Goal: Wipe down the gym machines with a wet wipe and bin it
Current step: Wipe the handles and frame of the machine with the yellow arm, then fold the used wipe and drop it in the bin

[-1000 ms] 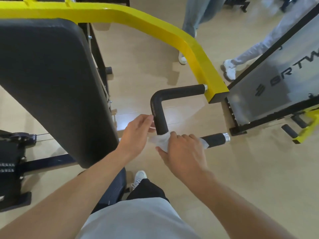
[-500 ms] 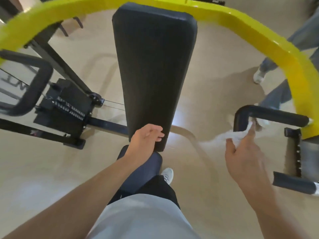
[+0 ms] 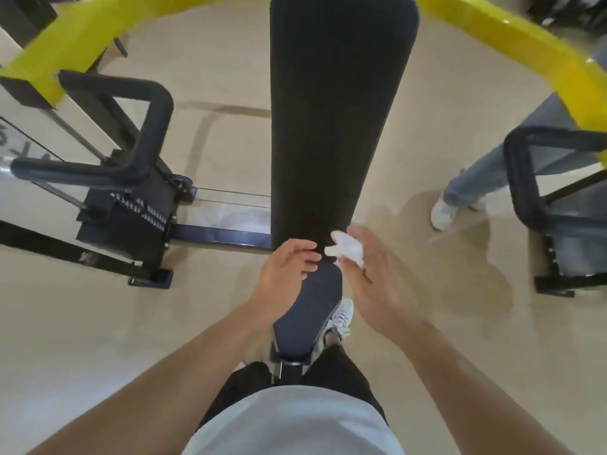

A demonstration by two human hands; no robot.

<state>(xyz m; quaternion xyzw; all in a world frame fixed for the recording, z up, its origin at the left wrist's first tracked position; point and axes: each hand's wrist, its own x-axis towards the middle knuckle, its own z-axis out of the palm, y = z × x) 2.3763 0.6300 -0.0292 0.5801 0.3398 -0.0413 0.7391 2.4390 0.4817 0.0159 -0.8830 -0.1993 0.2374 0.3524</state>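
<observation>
The right hand [image 3: 377,284] has left the black handle [image 3: 525,178] on the right and brought the wet wipe [image 3: 345,247], pinched in its fingers, to the back pad [image 3: 341,126], where the loosely curled left hand [image 3: 285,267] waits, so the pad probably gets wiped next.

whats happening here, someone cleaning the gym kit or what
Yes. A person stands over a weight machine with a yellow frame, holding a crumpled white wet wipe in the fingers of the right hand. The left hand is right beside it, fingers curled, at the bottom end of the long black back pad, just above the dark seat. The wipe is at the pad's lower edge; whether it touches is unclear. Another person's jeans and white shoe show on the right.
</observation>
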